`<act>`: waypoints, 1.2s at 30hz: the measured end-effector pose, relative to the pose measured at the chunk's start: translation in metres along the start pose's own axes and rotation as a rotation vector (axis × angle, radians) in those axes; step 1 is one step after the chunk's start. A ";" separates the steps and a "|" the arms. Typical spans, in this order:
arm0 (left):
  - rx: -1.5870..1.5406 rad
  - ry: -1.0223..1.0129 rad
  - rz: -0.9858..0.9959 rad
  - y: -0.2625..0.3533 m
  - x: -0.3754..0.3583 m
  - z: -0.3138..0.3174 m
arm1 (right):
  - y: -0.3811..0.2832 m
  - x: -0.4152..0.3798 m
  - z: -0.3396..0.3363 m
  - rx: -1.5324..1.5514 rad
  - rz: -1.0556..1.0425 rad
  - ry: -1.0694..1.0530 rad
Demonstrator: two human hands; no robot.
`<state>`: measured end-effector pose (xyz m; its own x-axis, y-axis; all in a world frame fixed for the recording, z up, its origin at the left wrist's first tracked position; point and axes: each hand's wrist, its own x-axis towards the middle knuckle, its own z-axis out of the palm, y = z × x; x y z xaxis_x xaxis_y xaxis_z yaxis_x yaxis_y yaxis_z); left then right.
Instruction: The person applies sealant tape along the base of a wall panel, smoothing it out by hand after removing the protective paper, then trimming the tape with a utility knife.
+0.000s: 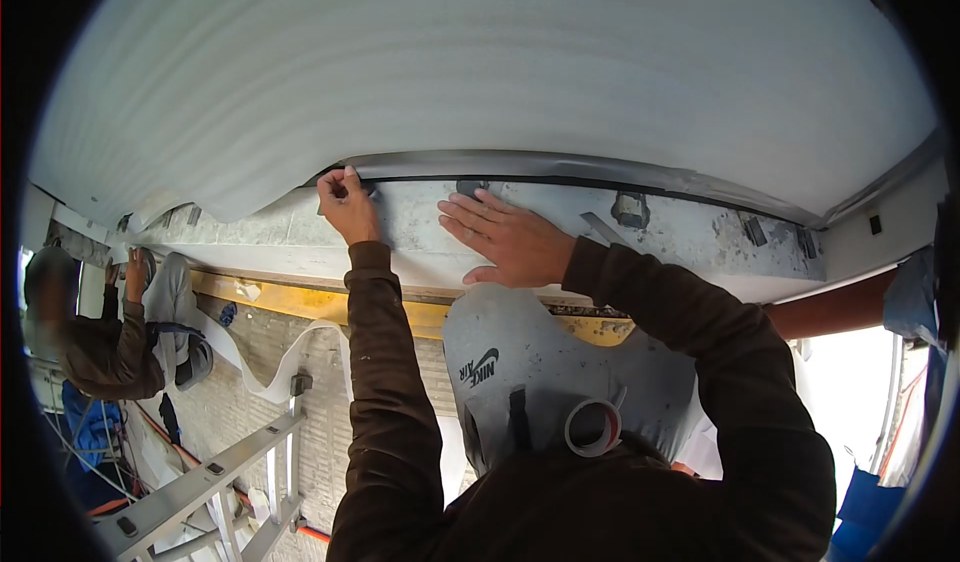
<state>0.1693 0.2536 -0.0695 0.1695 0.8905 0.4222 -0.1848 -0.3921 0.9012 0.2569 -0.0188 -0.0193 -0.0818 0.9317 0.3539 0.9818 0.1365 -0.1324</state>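
Note:
My left hand (348, 206) is at the lower edge of a large white sheet (500, 62), its thumb and fingers pinched at the end of a grey strip (600, 170). What lies between those fingertips is too small to make out. My right hand (510, 240) rests with spread fingers on the pale ledge (400, 224), just below the strip, beside a small dark pad (470, 189). A thin flat metal piece (603, 229) lies on the ledge near my right wrist. A roll of tape (593, 428) sits at my waist.
An aluminium ladder (200, 482) stands at the lower left. A yellow beam (290, 302) runs beneath the ledge, with a loose white strip (255, 382) hanging near it. Another person (105, 352) is at the far left, hands raised toward the ledge. A dark red beam (830, 305) is at right.

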 end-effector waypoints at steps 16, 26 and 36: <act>0.437 -0.689 0.781 0.052 -0.017 -0.023 | 0.020 0.091 0.038 -0.175 -0.056 0.128; 0.681 -0.741 0.752 0.043 -0.011 -0.029 | 0.035 0.023 -0.012 0.016 0.108 0.021; 0.813 -0.725 0.822 0.042 -0.004 -0.035 | 0.058 -0.119 -0.096 -0.268 0.207 -0.183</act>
<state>0.1274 0.2418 -0.0364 0.7998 0.1158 0.5889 0.0967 -0.9933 0.0640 0.3405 -0.1543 0.0196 0.1170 0.9783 0.1707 0.9888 -0.1307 0.0714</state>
